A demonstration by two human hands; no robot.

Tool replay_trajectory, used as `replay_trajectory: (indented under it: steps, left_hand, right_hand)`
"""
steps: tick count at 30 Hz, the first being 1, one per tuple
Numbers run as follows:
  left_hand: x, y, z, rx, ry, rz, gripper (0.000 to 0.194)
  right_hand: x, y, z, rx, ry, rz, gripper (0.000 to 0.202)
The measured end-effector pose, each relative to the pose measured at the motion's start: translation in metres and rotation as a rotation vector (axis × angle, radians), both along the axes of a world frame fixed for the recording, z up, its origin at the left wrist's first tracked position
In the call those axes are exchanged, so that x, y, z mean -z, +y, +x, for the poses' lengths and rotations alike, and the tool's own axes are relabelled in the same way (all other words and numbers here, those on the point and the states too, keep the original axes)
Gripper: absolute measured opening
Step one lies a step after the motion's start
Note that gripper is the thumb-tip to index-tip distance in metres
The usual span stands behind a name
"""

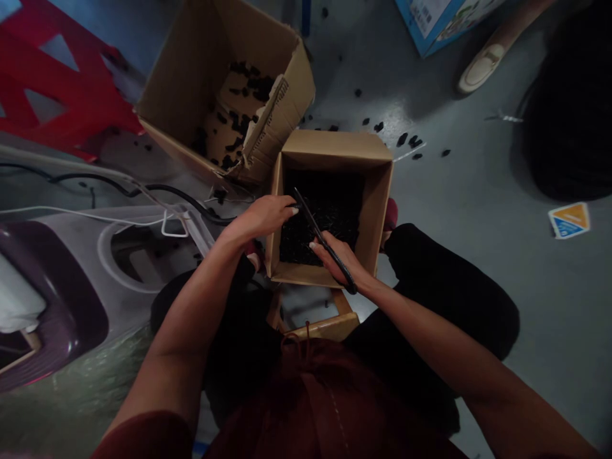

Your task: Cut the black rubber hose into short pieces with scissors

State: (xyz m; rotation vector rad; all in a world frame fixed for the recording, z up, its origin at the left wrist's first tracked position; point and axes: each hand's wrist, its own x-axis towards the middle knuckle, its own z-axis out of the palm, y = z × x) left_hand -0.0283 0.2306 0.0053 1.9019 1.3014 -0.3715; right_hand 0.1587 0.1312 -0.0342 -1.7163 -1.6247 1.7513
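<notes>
My right hand (340,254) is closed around a pair of black-handled scissors (310,218), their dark blades pointing up and left over the box. Close to the blade tips is my left hand (268,215), its thumb and fingers pinched on a small dark piece (295,205) that is hard to make out. Both hands are over a cardboard box (336,145), which stands between my legs. Many small black pieces (319,239) cover the inside of that box, too dark to tell apart.
A larger open carton (176,76) with scattered black bits stands at upper left. More black bits (402,138) lie on the floor. Cables (157,187) and a plastic container (76,245) are on the left. Another person's shoe (480,69) is at upper right.
</notes>
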Motion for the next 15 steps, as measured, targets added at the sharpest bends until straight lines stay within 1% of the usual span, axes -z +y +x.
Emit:
replay_trajectory:
  steps: [4, 9, 12, 15]
  left_hand:
    - [0.002, 0.001, -0.003, 0.013, -0.018, 0.006, 0.037]
    - [0.003, 0.001, -0.005, 0.041, -0.015, 0.009, 0.038]
    - [0.003, 0.001, -0.006, 0.049, -0.018, -0.004, 0.039]
    - [0.004, 0.002, -0.006, 0.037, -0.016, -0.017, 0.039]
  right_hand:
    - [0.003, -0.003, -0.001, 0.015, 0.024, -0.011, 0.023]
    - [0.009, -0.008, -0.002, 0.069, 0.069, -0.045, 0.025]
    - [0.012, -0.011, -0.003, 0.099, 0.135, -0.131, 0.026]
    - [0.013, -0.012, -0.005, 0.172, 0.223, -0.279, 0.027]
